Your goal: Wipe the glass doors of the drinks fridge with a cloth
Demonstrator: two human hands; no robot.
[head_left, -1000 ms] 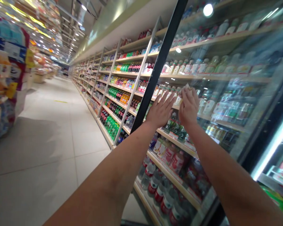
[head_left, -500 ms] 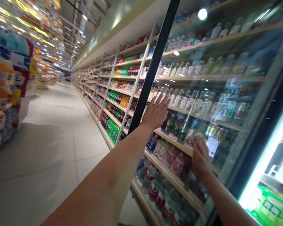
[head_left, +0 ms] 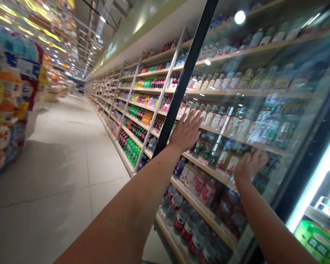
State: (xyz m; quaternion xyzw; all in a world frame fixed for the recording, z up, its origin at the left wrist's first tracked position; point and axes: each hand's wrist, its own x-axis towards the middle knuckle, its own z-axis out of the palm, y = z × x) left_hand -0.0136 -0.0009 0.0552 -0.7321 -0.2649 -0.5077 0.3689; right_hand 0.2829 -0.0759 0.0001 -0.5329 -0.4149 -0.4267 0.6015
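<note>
A glass door (head_left: 236,121) with a dark frame (head_left: 181,99) stands in front of me, and bottles show through it. My left hand (head_left: 185,134) lies flat against the glass close to the frame, fingers spread, holding nothing. Farther right and lower, my right hand (head_left: 249,165) is at the same pane with its fingers bent together. Its fingertips are blurred, and what they hold, if anything, cannot be made out.
Open drink shelves (head_left: 143,106) run along the aisle beyond the door. Stacked packaged goods (head_left: 11,95) stand on the left, beside the pale tiled floor (head_left: 66,157). At the lower right, a green package (head_left: 317,238) sits by a bright light strip.
My right hand has moved right across the glass, over the spot where a small white rectangle showed. My left hand keeps its place on the pane; the view has shifted slightly.
</note>
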